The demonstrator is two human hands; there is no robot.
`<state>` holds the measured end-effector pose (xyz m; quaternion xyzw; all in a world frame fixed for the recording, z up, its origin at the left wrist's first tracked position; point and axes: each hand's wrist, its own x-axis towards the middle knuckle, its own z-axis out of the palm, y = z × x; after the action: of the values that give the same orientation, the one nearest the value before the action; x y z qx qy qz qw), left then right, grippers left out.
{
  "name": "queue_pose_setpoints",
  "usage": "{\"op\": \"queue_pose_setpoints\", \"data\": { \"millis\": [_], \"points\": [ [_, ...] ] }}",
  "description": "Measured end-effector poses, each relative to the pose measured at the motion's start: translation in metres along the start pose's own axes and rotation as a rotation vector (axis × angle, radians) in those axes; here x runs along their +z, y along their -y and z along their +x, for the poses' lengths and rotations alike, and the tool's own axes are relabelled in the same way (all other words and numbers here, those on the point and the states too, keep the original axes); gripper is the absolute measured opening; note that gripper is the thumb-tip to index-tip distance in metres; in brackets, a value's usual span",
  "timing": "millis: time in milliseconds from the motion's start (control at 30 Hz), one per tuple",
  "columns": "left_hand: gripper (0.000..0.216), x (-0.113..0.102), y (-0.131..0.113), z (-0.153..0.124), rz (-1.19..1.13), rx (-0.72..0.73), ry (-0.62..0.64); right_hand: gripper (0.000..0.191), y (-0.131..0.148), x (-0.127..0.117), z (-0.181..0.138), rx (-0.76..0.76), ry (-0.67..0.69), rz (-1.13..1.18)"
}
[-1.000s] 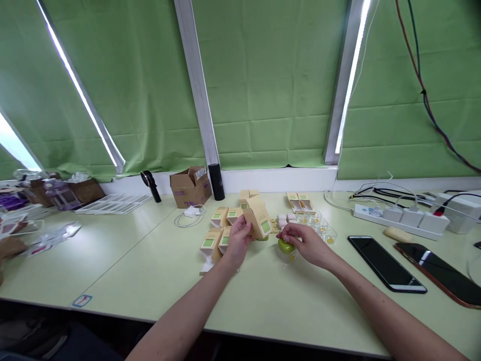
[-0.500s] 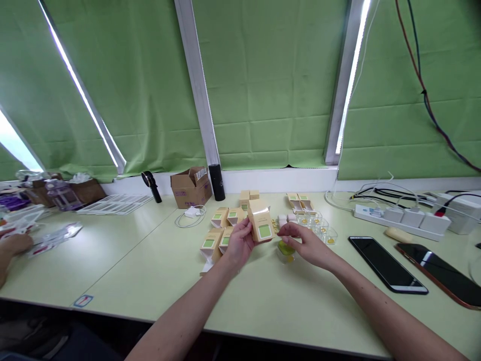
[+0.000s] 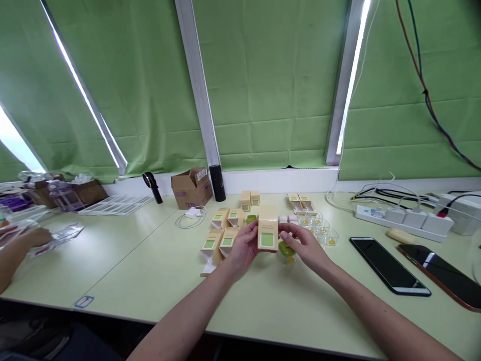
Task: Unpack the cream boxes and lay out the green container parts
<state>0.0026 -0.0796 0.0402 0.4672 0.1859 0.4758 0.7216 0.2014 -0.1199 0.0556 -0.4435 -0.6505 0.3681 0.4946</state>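
A small tan cardboard box (image 3: 268,226) with a green square on its front stands upright between my hands. My left hand (image 3: 241,248) is closed around its left side. The curled fingers and thumb of my right hand (image 3: 307,246) meet its right edge. Just below my right fingers, a clear container with a green lid (image 3: 286,248) sits on the table. Left of my left hand are several similar tan boxes (image 3: 210,241) with open flaps. Another green lid (image 3: 251,218) shows behind my left hand. Several clear containers with yellow bits (image 3: 321,231) stand beyond my right hand.
Two phones (image 3: 389,264) and a power strip (image 3: 404,220) with cables lie at the right. A brown carton (image 3: 192,188), a black cylinder (image 3: 217,182) and a handheld fan (image 3: 152,186) stand at the back. Another person's hand (image 3: 37,236) handles plastic packets at far left.
The tan box has moved slightly right and turned to face me more squarely. My right hand has come from beside it to its right edge. The other person's hand has shifted right.
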Motion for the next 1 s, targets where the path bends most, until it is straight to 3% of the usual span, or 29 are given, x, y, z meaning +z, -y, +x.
{"op": "queue_pose_setpoints", "data": {
  "millis": [233, 400, 667, 1000],
  "points": [
    [0.055, 0.005, 0.002, -0.002, 0.035, -0.011, -0.027, 0.053, -0.001, 0.000, 0.000, 0.015, 0.017, 0.038],
    [0.059, 0.004, 0.004, -0.001, 0.067, 0.006, -0.036, 0.055, -0.002, -0.002, 0.001, 0.064, 0.037, 0.189],
    [0.059, 0.009, 0.004, -0.004, 0.247, 0.185, 0.057, 0.059, -0.001, -0.007, 0.006, 0.103, -0.112, 0.314],
    [0.059, 0.019, 0.008, 0.007, 0.401, 0.239, -0.018, 0.062, -0.001, -0.008, 0.021, 0.142, -0.176, 0.271]
  ]
}}
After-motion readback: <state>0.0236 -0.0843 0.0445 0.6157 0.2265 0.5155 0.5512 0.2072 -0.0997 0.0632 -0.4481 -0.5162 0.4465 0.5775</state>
